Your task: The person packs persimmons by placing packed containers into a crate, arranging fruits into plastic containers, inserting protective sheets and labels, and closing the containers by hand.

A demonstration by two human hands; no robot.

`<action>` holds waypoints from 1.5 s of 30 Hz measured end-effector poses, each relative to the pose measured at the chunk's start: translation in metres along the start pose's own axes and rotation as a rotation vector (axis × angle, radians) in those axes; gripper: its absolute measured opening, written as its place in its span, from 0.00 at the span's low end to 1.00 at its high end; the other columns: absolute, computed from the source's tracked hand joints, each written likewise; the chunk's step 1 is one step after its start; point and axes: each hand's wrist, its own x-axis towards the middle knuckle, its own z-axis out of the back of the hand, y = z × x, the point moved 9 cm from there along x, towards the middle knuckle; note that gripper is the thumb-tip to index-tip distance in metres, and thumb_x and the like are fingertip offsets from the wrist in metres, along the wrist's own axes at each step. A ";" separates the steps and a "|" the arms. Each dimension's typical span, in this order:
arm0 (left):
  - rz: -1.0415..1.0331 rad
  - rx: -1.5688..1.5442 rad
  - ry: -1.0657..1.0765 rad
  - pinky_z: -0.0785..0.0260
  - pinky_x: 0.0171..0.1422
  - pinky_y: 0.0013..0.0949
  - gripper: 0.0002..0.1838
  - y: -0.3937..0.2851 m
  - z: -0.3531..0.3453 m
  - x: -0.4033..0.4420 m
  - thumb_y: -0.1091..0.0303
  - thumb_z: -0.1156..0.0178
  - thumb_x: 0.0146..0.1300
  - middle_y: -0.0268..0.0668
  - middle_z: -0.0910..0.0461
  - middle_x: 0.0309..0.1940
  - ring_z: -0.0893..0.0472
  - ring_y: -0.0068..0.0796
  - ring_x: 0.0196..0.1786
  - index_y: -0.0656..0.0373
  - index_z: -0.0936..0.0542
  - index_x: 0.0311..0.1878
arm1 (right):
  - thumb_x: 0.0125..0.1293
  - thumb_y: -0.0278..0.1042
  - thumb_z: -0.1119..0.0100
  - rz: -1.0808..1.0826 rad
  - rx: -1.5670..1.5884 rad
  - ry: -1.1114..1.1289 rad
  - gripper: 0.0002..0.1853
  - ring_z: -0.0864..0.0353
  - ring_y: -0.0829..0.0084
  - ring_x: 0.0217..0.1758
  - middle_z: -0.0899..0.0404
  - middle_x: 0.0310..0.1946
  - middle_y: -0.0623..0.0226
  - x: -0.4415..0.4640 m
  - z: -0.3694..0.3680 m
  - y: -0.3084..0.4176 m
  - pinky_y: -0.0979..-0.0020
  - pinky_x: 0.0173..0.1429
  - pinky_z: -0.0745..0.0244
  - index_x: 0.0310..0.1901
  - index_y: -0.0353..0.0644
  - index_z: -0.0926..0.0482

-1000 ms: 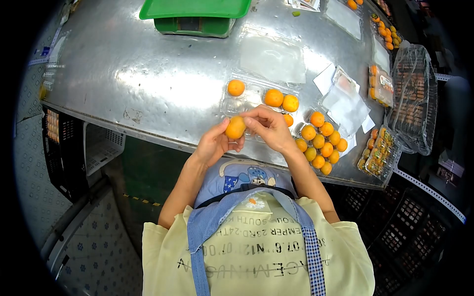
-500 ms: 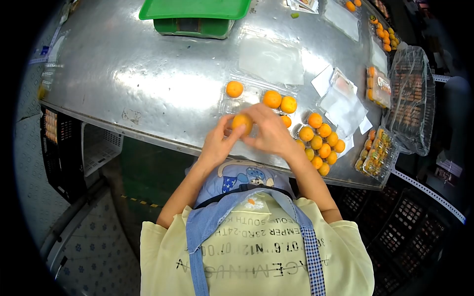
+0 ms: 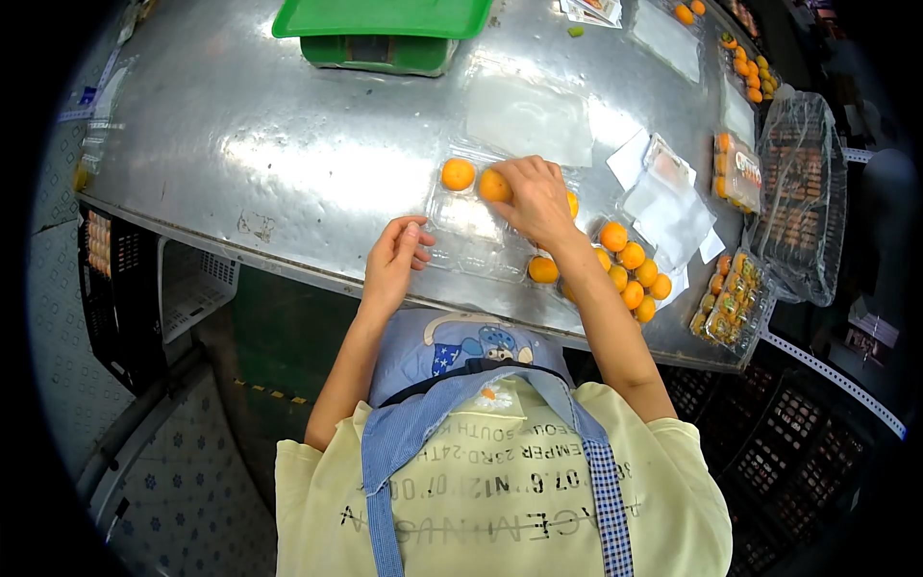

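My right hand [image 3: 538,200] is closed around an orange [image 3: 494,186] over the far part of a clear plastic tray [image 3: 468,234]. Another orange [image 3: 458,174] sits just left of it in the tray's far corner. Behind my right fingers, one more orange [image 3: 573,204] is partly hidden. My left hand [image 3: 392,252] hovers by the tray's left edge, fingers loosely bent and holding nothing. Right of the tray, below my right wrist, lies a single orange [image 3: 543,269]. My right forearm covers part of a group of several loose oranges [image 3: 631,256].
A green scale [image 3: 380,50] stands at the back. Clear plastic sheets [image 3: 529,117] and white papers [image 3: 663,212] lie on the metal table [image 3: 192,173]. Filled fruit packs [image 3: 735,303] are at the right edge. Dark crates [image 3: 798,423] stand below on the right.
My right hand has carried the orange away from me, from the near edge to the tray's far side. My left hand has let go of it and drawn back left.
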 end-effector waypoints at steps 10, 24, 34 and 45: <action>-0.022 0.053 0.054 0.32 0.40 0.23 0.14 0.005 -0.006 0.000 0.63 0.50 0.72 0.33 0.20 0.37 0.26 0.17 0.34 0.60 0.24 0.53 | 0.52 0.34 0.32 -0.235 0.228 -0.324 0.19 0.23 0.59 0.48 0.20 0.44 0.63 -0.056 0.069 -0.066 0.63 0.54 0.30 0.48 0.43 0.20; -0.049 0.165 0.135 0.32 0.40 0.22 0.13 0.002 -0.028 -0.001 0.65 0.47 0.70 0.33 0.20 0.38 0.25 0.16 0.35 0.60 0.24 0.53 | 0.46 0.34 0.28 -0.330 0.076 -0.138 0.16 0.24 0.66 0.41 0.20 0.33 0.68 -0.159 0.031 -0.035 0.63 0.48 0.37 0.39 0.46 0.18; -0.036 0.231 0.166 0.32 0.40 0.22 0.13 0.003 -0.037 -0.007 0.66 0.46 0.69 0.34 0.20 0.38 0.25 0.16 0.35 0.61 0.24 0.52 | 0.42 0.36 0.26 -0.290 -0.003 -0.221 0.21 0.26 0.67 0.44 0.22 0.38 0.71 -0.164 0.026 -0.019 0.62 0.51 0.40 0.42 0.49 0.18; -0.046 0.283 0.186 0.32 0.42 0.22 0.12 0.003 -0.046 -0.014 0.68 0.46 0.68 0.36 0.19 0.41 0.23 0.19 0.39 0.61 0.24 0.52 | 0.50 0.37 0.29 -0.303 0.314 -0.349 0.18 0.23 0.67 0.39 0.20 0.35 0.69 -0.175 0.039 -0.038 0.65 0.46 0.33 0.43 0.41 0.19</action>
